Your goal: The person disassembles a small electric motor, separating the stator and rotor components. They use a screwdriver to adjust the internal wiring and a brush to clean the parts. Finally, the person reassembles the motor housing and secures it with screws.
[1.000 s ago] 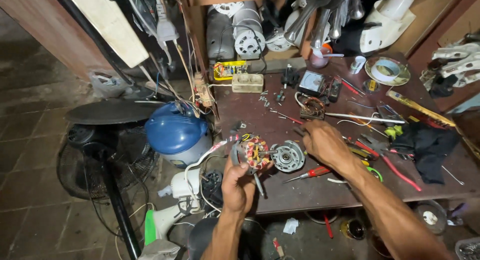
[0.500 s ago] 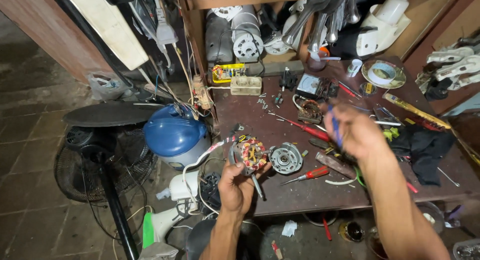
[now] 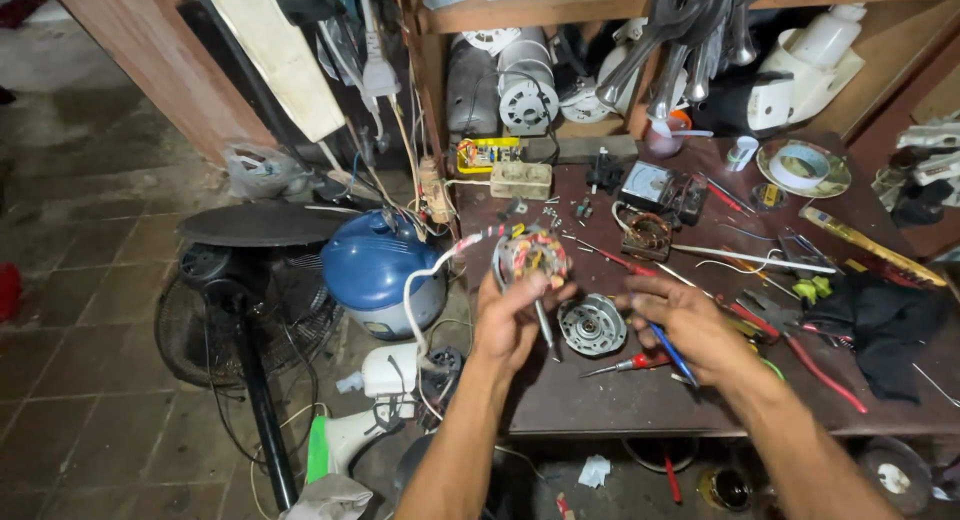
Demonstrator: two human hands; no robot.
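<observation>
motor stator (image 3: 533, 255) in L hand (image 3: 510, 320), blue pen (image 3: 665, 348) in R hand (image 3: 690, 325)

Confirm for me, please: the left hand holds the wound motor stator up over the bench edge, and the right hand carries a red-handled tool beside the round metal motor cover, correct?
Not quite. In the head view the tool in the right hand has a blue handle, not red; a red-handled screwdriver lies untouched on the bench. The rest holds: the left hand holds the wound motor stator, and the round metal motor cover lies beside the right hand.

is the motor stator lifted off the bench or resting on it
Lifted: the left hand holds the motor stator up above the workbench, with its white cable hanging down.
</observation>
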